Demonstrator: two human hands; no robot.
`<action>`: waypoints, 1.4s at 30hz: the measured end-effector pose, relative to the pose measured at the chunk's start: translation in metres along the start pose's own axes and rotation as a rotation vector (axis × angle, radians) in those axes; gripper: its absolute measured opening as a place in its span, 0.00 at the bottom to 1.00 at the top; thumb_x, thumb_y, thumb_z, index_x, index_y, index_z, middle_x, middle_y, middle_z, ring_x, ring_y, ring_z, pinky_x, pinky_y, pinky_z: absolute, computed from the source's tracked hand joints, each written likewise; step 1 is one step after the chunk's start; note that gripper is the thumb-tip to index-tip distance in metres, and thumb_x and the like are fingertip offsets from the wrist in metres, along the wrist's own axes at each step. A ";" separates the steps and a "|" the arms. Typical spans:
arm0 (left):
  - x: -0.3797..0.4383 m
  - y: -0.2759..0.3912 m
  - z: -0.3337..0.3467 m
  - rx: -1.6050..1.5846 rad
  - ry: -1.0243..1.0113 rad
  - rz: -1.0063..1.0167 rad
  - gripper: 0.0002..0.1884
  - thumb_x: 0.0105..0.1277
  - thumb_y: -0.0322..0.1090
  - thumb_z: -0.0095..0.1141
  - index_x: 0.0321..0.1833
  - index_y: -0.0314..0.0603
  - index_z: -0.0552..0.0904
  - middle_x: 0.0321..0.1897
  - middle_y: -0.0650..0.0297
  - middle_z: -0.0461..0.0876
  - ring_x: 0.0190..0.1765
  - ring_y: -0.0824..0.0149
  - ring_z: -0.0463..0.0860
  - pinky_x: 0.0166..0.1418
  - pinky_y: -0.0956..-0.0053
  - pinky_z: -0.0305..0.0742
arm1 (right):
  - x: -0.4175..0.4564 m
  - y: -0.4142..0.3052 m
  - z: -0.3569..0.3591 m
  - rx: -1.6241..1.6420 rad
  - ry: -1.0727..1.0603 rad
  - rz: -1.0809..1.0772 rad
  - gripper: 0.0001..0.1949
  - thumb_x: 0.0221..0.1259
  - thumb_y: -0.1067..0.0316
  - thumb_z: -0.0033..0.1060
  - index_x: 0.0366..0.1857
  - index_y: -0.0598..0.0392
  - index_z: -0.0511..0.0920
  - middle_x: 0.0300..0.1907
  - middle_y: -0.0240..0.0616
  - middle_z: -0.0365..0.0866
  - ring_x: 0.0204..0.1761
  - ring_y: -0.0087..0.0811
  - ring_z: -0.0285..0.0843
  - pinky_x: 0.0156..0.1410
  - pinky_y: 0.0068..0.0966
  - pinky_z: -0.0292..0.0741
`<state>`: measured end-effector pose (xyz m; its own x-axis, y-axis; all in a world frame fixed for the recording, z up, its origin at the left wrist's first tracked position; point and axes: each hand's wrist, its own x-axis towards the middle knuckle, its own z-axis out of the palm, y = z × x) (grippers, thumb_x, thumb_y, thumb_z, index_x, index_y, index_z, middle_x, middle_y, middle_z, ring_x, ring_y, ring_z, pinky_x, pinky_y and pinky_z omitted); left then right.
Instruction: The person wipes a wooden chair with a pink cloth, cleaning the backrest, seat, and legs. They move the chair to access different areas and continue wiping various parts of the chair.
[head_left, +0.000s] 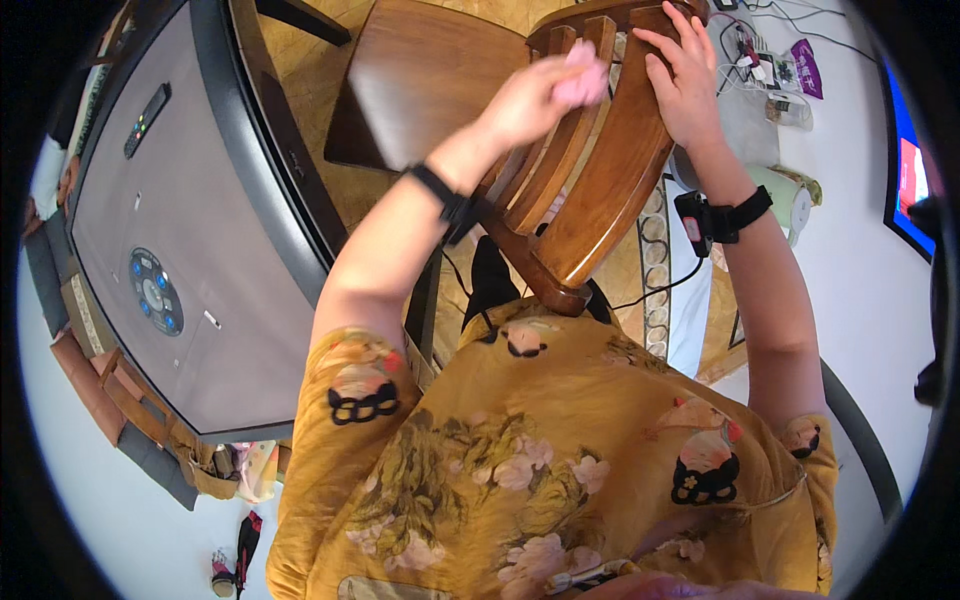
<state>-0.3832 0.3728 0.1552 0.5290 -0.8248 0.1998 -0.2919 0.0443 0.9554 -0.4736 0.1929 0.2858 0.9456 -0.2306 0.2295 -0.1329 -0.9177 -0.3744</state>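
Observation:
My left hand (525, 105) grips a crumpled pink cloth (581, 76) against the slats of a brown wooden chair's backrest (600, 180). The hand is slightly blurred. My right hand (682, 94) lies on the broad top part of the same backrest, fingers spread, holding no loose object. The chair is tilted, with its backrest towards me and one rounded corner close to my yellow patterned shirt. The glossy wooden seat (427, 82) shows beyond the backrest at the upper left. Both wrists wear black straps with devices.
At left stands a large grey-topped table (217, 187) with a dark rim, a remote control (148, 120) and a round control panel (156, 291). A pale green container (784, 199), a clear jar (787, 111), cables and a purple packet (807, 69) are at right, near a lit screen (909, 165).

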 end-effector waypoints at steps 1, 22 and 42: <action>0.025 0.003 0.000 0.154 0.035 0.065 0.23 0.66 0.29 0.59 0.65 0.41 0.78 0.59 0.52 0.81 0.62 0.54 0.80 0.66 0.67 0.73 | -0.001 0.002 0.000 -0.006 -0.002 0.010 0.15 0.61 0.72 0.53 0.52 0.56 0.81 0.73 0.52 0.62 0.77 0.59 0.48 0.80 0.46 0.51; -0.053 -0.034 -0.037 -0.654 -0.274 -0.674 0.14 0.70 0.31 0.55 0.56 0.47 0.86 0.47 0.66 0.87 0.41 0.73 0.83 0.50 0.73 0.79 | 0.002 0.013 0.019 -0.065 0.005 0.064 0.11 0.56 0.71 0.55 0.40 0.52 0.85 0.76 0.36 0.61 0.67 0.46 0.72 0.65 0.35 0.74; -0.181 -0.114 0.026 -0.262 -0.177 -0.852 0.14 0.73 0.36 0.55 0.58 0.43 0.83 0.39 0.66 0.84 0.41 0.73 0.78 0.52 0.76 0.74 | 0.009 -0.007 0.010 0.057 -0.034 0.096 0.09 0.53 0.81 0.52 0.36 0.60 0.81 0.75 0.54 0.58 0.76 0.54 0.57 0.79 0.37 0.55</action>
<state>-0.4666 0.5019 0.0042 0.3467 -0.7100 -0.6130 0.3440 -0.5117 0.7873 -0.4610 0.2002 0.2815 0.9389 -0.3048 0.1598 -0.2074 -0.8717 -0.4439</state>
